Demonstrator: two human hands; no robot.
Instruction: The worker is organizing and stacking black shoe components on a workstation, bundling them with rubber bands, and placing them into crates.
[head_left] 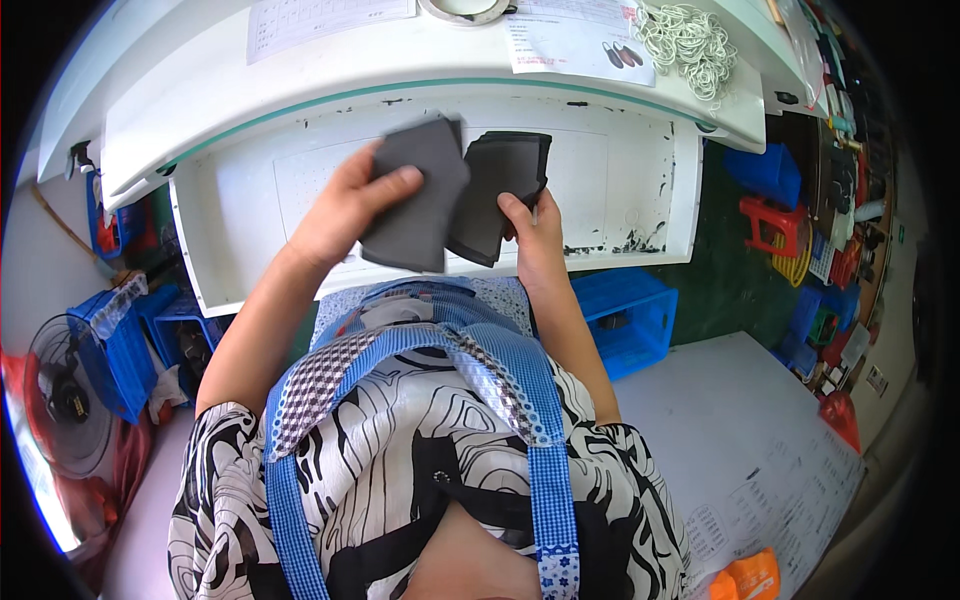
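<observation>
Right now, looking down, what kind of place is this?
Probably a workshop, maybe one that makes shoes: dark grey pieces are being held, a paper with shoe pictures lies on the white worktable, and blue plastic crates are nearby.

Quick headcount: two bare hands, left hand (340, 215) and right hand (538, 235), with two batches of flat dark grey pieces (500, 185), one apiece. Can't tell how many pieces per batch, edges overlap. One white drawer (610, 190). Up top I get two printed sheets (320, 28), one pale ring-shaped roll (465, 19) and one tangle of white cord (688, 45). Around the place: one fan (70, 395), one red stool (790, 225), one orange packet (747, 577). Blue crates (650, 330): at least three, the far ones blur together.
</observation>
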